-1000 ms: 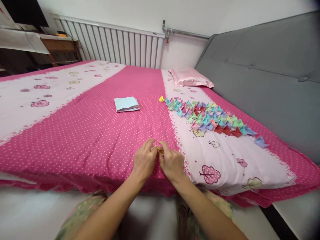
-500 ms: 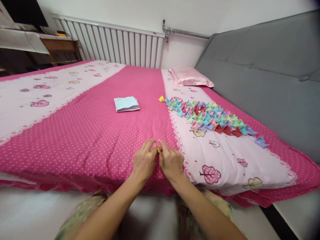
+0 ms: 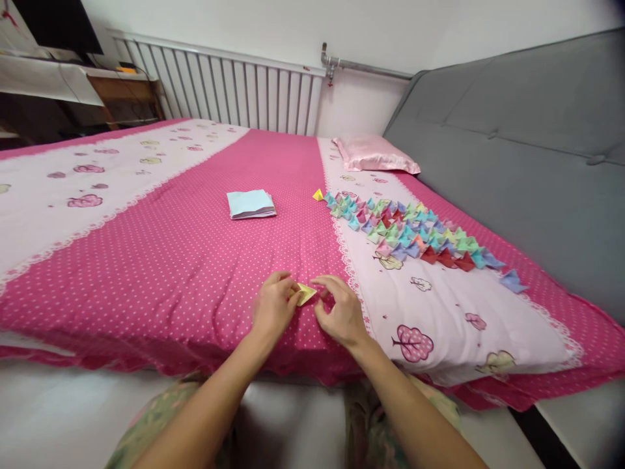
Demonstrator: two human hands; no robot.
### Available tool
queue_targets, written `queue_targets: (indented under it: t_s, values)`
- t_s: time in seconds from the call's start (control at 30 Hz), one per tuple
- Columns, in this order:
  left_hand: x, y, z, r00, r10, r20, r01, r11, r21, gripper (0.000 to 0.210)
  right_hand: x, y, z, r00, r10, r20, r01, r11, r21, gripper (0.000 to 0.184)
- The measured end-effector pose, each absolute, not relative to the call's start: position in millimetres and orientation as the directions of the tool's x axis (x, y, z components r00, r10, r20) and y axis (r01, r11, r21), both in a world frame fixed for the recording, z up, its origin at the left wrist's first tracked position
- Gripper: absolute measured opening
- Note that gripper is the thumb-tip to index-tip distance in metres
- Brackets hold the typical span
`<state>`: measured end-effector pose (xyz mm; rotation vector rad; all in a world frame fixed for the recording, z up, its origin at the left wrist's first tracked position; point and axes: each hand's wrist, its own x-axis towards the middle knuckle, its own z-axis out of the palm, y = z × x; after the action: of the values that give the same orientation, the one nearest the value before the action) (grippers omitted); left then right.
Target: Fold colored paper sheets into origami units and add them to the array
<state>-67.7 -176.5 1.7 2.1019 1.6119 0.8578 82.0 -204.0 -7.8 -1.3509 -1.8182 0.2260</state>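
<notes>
One plain yellow folded paper (image 3: 306,295) pinched in left hand (image 3: 274,305) grip; right hand (image 3: 344,316) grip parted, alongside.

Includes a white radiator (image 3: 217,85), a metal pipe (image 3: 374,68) beside it, a pink pillow (image 3: 375,154) near a grey headboard (image 3: 522,124), and a dark monitor (image 3: 58,26) far left.

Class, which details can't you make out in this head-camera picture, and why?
All in the head view:
- Yellow paper: its left end, hidden by the left hand.
- Sheets beneath the light blue sheet: mostly covered by it.
- Monitor: its top, cut off by the picture's upper edge.
- Folded papers: farthest ones' creases, too small.
</notes>
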Motion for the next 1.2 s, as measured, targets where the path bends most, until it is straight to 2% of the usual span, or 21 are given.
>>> queue_targets:
  t_s: [0.2,0.5,0.87,1.0,1.2]
  values:
    - [-67.9,-174.9,-4.4,0.217,0.947,0.238,0.729,-0.319,0.605,0.014,87.3,-202.1,-11.4,-0.109,0.886,0.451,0.65,0.407,-0.642,0.028]
    - [-69.4,-175.1,-2.6,0.213,0.932,0.292,0.706,-0.354,0.614,0.036,86.3,-201.8,-14.1,-0.116,0.897,0.427,0.663,0.39,-0.639,0.023]
    - [-88.5,-172.5,9.8,-0.02,0.934,0.357,0.624,-0.268,0.734,0.043,87.6,-200.0,-11.5,-0.099,0.891,0.443,0.714,0.374,-0.592,0.012]
    - [-96.2,-171.3,9.4,-0.04,0.94,0.34,0.768,-0.189,0.612,0.048,90.4,-197.5,-8.4,-0.015,0.886,0.463,0.708,0.336,-0.621,0.013]
    - [-104.0,-172.1,-4.0,0.069,0.981,0.183,0.96,-0.115,0.254,0.061,101.0,-189.7,-6.0,0.116,0.861,0.495,0.679,0.295,-0.672,0.017]
